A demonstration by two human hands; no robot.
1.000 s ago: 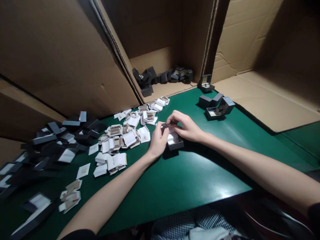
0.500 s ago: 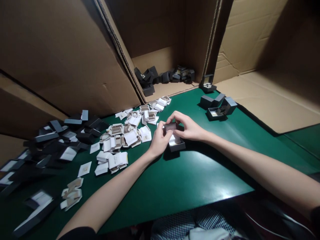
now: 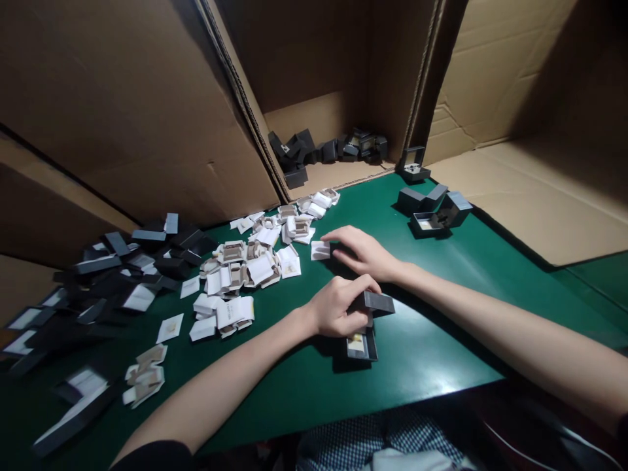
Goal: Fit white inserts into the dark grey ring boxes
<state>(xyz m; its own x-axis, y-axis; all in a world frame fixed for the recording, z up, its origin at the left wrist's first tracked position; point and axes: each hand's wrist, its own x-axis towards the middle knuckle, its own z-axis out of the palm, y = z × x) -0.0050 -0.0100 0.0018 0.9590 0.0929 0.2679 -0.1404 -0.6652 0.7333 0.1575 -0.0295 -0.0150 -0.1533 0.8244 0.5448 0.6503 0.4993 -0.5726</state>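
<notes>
Fingers of the left hand grip an open black box.

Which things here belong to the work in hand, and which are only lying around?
Seem in use:
open dark grey rectangular box, held by the left hand
small white rectangular card by the right hand

Lying around, though possibly related:
white and brown folded card pieces
black boxes heaped at far left
dark boxes inside the brown cardboard box
</notes>
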